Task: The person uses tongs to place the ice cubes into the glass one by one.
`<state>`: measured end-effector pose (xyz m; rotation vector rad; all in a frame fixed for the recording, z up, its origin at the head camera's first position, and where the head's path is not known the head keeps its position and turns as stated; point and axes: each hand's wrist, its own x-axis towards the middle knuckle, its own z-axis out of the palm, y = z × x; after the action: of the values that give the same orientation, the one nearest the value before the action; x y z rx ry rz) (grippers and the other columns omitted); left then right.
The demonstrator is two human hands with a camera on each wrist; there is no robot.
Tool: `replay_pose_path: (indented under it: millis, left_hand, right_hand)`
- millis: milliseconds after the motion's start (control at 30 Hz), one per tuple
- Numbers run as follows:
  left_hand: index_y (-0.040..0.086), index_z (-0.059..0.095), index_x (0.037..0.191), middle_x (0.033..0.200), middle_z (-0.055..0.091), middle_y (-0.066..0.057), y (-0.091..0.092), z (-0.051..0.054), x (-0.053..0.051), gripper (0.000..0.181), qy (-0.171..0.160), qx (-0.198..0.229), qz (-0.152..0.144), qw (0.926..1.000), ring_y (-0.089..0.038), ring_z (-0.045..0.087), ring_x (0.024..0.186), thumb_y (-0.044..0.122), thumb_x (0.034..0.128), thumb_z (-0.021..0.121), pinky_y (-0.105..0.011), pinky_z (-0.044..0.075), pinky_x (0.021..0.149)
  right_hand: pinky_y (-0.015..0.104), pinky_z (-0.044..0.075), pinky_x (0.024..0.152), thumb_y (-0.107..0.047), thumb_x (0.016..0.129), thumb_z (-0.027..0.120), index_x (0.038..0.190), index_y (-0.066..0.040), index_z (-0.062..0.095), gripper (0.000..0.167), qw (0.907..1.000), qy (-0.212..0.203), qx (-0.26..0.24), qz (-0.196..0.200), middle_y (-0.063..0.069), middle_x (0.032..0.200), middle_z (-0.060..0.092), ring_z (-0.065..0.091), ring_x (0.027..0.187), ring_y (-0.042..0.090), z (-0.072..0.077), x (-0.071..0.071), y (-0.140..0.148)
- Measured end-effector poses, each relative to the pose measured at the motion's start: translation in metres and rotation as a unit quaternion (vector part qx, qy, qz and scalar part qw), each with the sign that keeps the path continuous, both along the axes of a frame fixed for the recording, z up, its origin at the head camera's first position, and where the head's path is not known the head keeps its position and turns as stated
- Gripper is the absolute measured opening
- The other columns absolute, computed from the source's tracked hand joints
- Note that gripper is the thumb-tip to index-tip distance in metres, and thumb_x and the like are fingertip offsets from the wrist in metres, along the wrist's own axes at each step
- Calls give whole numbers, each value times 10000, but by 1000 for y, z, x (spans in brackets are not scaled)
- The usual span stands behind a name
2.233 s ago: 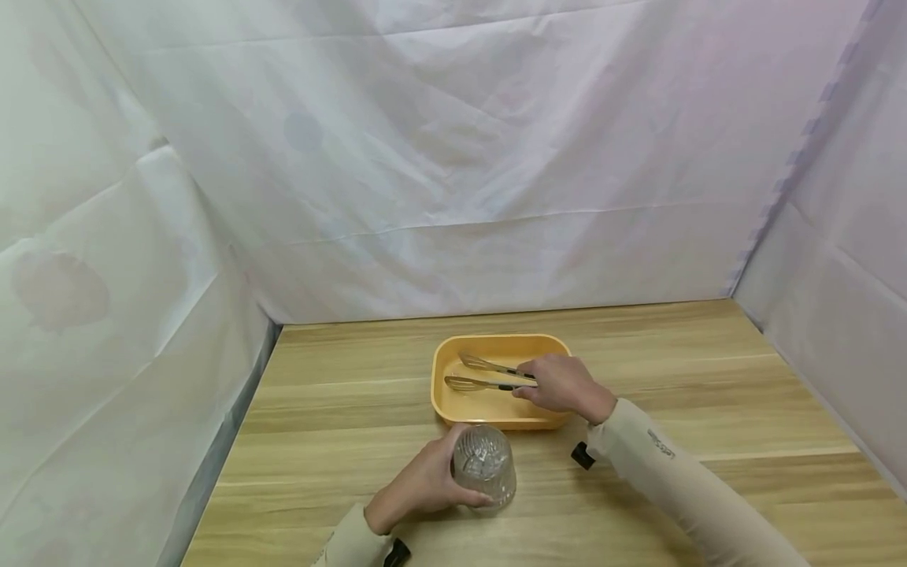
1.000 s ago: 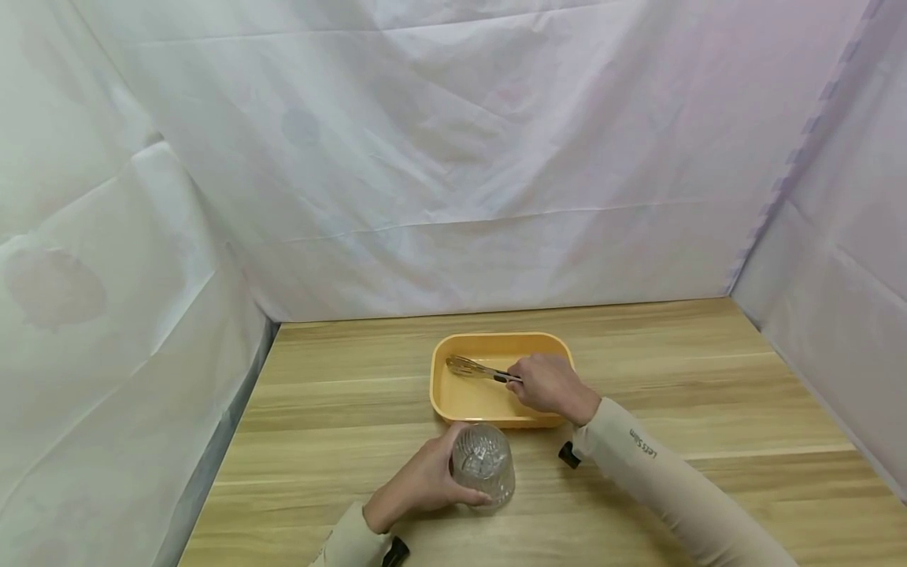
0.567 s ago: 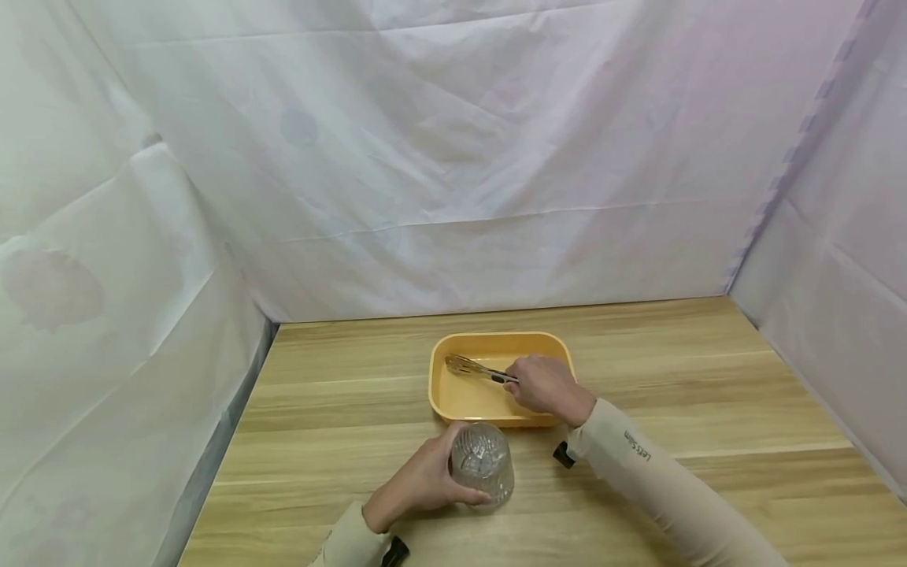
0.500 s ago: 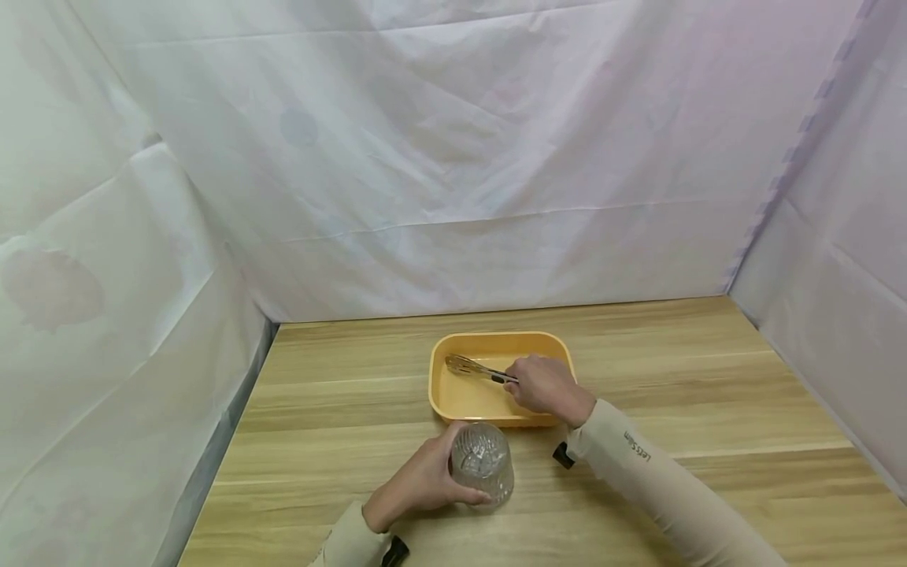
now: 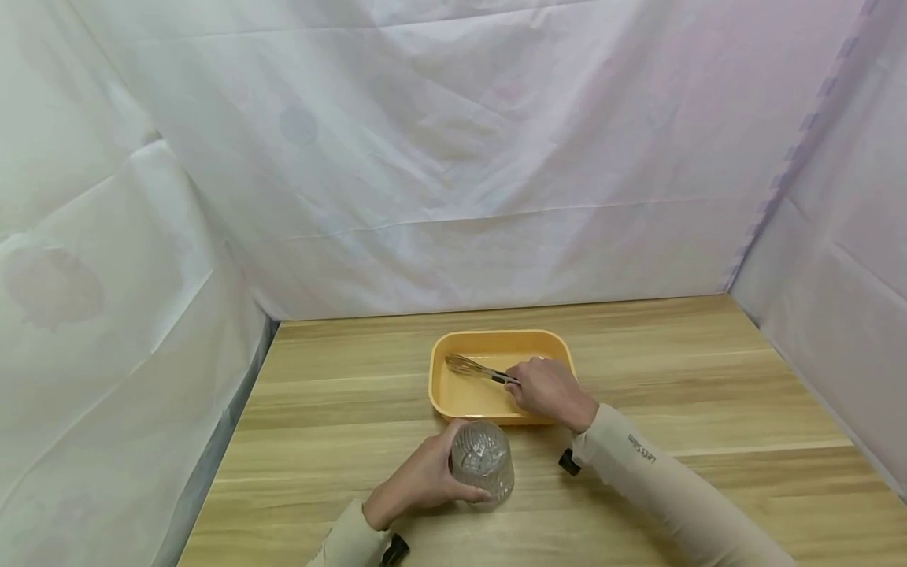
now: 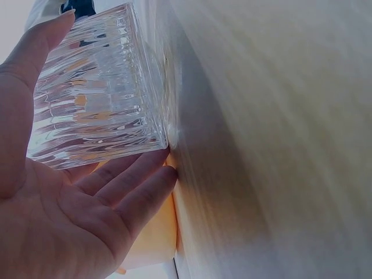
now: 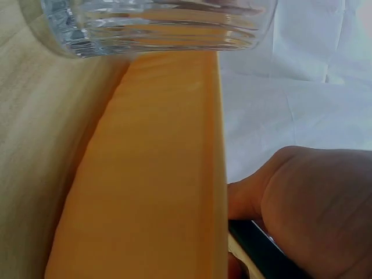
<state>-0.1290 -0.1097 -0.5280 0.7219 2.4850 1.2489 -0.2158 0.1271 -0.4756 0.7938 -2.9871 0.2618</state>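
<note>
A clear ribbed glass (image 5: pixel 484 463) stands on the wooden table near its front middle. My left hand (image 5: pixel 425 479) grips it from the left side, with the thumb on the near side and fingers round the far side. In the left wrist view, the glass (image 6: pixel 102 96) lies between thumb and fingers, its end close to the tabletop. Over the yellow-orange tray (image 5: pixel 438 394), my right hand (image 5: pixel 549 387) holds metal tongs (image 5: pixel 468 367) with slotted heads. The heads are pressed together over the tray's left part; the palm hides the handle end.
The tray stands just behind the glass, its front wall (image 7: pixel 145 168) close to it in the right wrist view. White cloth (image 5: pixel 453 157) hangs behind the table (image 5: pixel 340 425) and along both sides. Each wrist carries a black strap piece (image 5: pixel 569 462).
The tongs' two arms were spread at first; my right hand has squeezed them together, and they have stayed so. My left hand and the glass hold the same place.
</note>
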Motion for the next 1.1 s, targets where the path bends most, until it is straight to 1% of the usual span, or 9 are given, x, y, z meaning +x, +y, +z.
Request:
replay_pose_path:
  millis: [167, 233, 333, 400, 500, 600, 700, 933, 1100]
  left_hand:
    - [251, 398, 1405, 1281, 594, 34, 0, -1, -1, 922, -24, 7, -27, 10000, -117, 590, 1135, 493, 666, 893, -324, 505, 946]
    - [249, 396, 1405, 1283, 591, 35, 0, -1, 0, 921, -45, 10, -34, 10000, -114, 589, 1135, 490, 667, 893, -323, 505, 947]
    - [241, 397, 1399, 1280, 592, 31, 0, -1, 0, 913, -40, 0, -45, 10000, -111, 590, 1131, 477, 671, 895, -317, 505, 945]
    - [235, 398, 1397, 1278, 594, 25, 0, 0, 1, 910, -24, -15, -54, 10000, -111, 591, 1126, 471, 673, 896, -314, 506, 943]
    - [234, 397, 1400, 1279, 597, 25, 0, 1, 0, 913, 14, -18, -58, 10000, -110, 592, 1125, 468, 673, 897, -313, 505, 942]
    - [236, 396, 1404, 1279, 596, 29, 0, 2, 0, 919, 32, -7, -47, 10000, -111, 590, 1128, 470, 671, 897, -318, 503, 946]
    - [233, 396, 1404, 1271, 600, 22, 0, 2, 0, 921, 42, -15, -30, 10000, -116, 591, 1124, 468, 669, 899, -322, 504, 946]
    - [222, 394, 1405, 1286, 591, 17, 0, 3, -1, 924, -35, -69, -33, 10000, -121, 588, 1133, 469, 672, 897, -322, 503, 947]
    - [216, 387, 1412, 1302, 584, 6, -1, 3, -1, 931, -55, -38, -62, 10000, -135, 588, 1145, 466, 674, 897, -327, 504, 951]
  right_hand:
    - [259, 261, 420, -252, 935, 676, 753, -183, 634, 199, 9999, 107, 27, 54, -59, 525, 434, 386, 452, 107, -3, 0, 2]
    - [256, 257, 418, -248, 932, 675, 728, -188, 612, 221, 9997, 227, 19, 104, -62, 521, 422, 375, 451, 103, -3, 1, 4]
    - [257, 264, 413, -251, 929, 672, 711, -199, 586, 240, 9984, 528, 38, 204, -73, 518, 413, 370, 448, 96, -2, 5, 8]
    - [264, 279, 407, -261, 922, 681, 718, -206, 579, 235, 9961, 831, 47, 287, -82, 522, 422, 375, 446, 91, 0, 8, 12]
    - [277, 288, 394, -279, 918, 692, 743, -211, 571, 223, 9926, 1165, 66, 330, -86, 526, 439, 376, 439, 90, 6, 13, 17]
    - [274, 276, 387, -284, 914, 701, 759, -208, 563, 221, 9892, 1408, 21, 397, -92, 525, 435, 356, 429, 83, 13, 18, 21]
    - [262, 264, 395, -277, 918, 702, 750, -206, 538, 245, 9878, 1487, -65, 448, -105, 523, 399, 331, 426, 72, 21, 23, 26]
    - [248, 252, 418, -272, 920, 701, 742, -200, 489, 287, 9875, 1496, -202, 462, -124, 523, 338, 309, 433, 63, 35, 32, 38]
    - [228, 231, 428, -264, 915, 705, 743, -201, 472, 297, 9868, 1502, -341, 496, -135, 518, 294, 288, 441, 43, 48, 42, 46]
